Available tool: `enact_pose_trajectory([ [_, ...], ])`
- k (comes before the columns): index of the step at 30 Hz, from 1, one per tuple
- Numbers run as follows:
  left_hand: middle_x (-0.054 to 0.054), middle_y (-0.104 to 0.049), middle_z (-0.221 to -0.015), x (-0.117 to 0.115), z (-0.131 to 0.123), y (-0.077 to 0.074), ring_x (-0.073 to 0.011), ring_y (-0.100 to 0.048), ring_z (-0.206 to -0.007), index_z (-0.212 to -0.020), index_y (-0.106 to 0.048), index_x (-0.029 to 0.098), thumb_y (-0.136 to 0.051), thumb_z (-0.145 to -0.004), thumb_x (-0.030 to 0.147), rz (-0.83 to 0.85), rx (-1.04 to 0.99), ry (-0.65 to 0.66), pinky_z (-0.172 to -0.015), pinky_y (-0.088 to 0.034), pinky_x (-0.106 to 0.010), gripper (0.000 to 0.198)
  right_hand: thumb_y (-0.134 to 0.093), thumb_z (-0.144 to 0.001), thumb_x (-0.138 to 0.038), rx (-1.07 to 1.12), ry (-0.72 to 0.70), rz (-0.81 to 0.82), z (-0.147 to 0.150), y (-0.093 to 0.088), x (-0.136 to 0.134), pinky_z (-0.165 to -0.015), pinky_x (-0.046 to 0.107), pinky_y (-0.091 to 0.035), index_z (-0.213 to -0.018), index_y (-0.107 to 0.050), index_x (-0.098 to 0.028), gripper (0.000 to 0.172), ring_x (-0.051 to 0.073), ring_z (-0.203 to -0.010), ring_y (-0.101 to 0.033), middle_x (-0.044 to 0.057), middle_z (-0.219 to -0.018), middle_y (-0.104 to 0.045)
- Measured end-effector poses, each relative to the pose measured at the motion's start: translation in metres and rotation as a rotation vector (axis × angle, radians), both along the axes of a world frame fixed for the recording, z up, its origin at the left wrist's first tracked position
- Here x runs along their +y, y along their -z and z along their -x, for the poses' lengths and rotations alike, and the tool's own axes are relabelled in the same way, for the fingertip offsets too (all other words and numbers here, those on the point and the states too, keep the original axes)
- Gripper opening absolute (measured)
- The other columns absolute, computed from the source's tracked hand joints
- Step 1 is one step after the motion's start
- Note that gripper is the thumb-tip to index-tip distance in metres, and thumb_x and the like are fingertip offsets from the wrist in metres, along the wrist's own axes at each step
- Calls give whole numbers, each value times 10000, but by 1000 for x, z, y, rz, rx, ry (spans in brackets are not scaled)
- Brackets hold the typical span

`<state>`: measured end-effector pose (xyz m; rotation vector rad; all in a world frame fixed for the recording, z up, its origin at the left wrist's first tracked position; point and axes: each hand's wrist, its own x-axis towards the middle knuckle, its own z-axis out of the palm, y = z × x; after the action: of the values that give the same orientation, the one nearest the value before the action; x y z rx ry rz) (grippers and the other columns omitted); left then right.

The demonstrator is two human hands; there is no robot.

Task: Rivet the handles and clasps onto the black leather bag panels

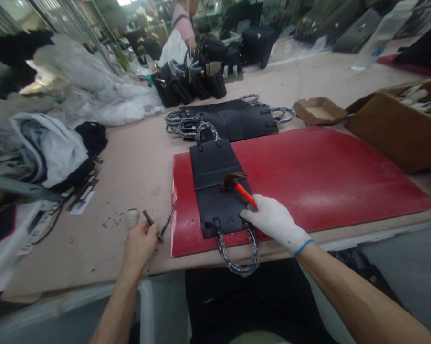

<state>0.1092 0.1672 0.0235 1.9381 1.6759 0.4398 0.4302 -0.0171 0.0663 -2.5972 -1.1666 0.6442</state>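
Left of the red mat (pixel 322 177), my left hand (pixel 140 242) pinches a dark rod (pixel 148 218), seemingly for control. On the mat's left part the black panel (pixel 211 201) lies flat, presumably for backing; over the mat, my gloved right hand (pixel 274 219) wraps its fingers around a hammer (pixel 244 194).

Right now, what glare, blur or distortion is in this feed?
Head view: a soft sheen on the red mat and glints on the wrapped handle; head view: the background co-worker is blurred, the hammer clearer; head view: things near the edges look stretched, the clear bottle leaning outward.
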Motion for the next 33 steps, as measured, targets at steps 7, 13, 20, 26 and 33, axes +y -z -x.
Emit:
enact_pose_trajectory([
  [7,-213,-732,-1104,-6,-11,-15,-398,-707,-975,-1241,-668,123,-471,-973,372,-163,482,81,-808,-562,-498,416,-700,-878,-470,19,40,5,2,-5,0,-578,282,-294,-895,-629,-217,264,188,-713,-604,12,-794,-653],
  [13,-196,-682,-1188,-32,-22,-2,-346,-676,-1073,-1134,-670,116,-462,-1007,296,-502,232,333,-900,-584,-471,303,-726,-855,-445,44,85,-22,3,-7,0,-573,284,-296,-827,-619,-206,263,181,-682,-576,0,-746,-627],
  [20,-159,-614,-1407,-105,-63,19,-314,-566,-1354,-1303,-607,188,-517,-995,161,-580,-197,690,-1122,-532,-541,322,-572,-975,-394,202,81,-118,-6,-1,-8,-510,237,-351,-884,-595,-195,220,148,-567,-588,-30,-666,-593],
  [26,-187,-401,-1610,-132,-73,22,-362,-303,-1559,-1389,-580,184,-468,-777,-41,-546,-160,871,-1202,-434,-646,661,-453,-1036,-345,110,123,-75,-32,-7,-37,-538,267,-444,-976,-580,-181,216,188,-561,-624,14,-712,-621],
  [33,-179,-518,-1525,-121,-72,24,-332,-433,-1492,-1343,-628,186,-428,-868,-38,-640,-74,881,-1148,-531,-551,561,-543,-944,-255,-373,-12,-184,-38,-9,-76,-987,473,-496,-1273,-641,-139,362,359,-1168,-601,183,-1312,-607],
])
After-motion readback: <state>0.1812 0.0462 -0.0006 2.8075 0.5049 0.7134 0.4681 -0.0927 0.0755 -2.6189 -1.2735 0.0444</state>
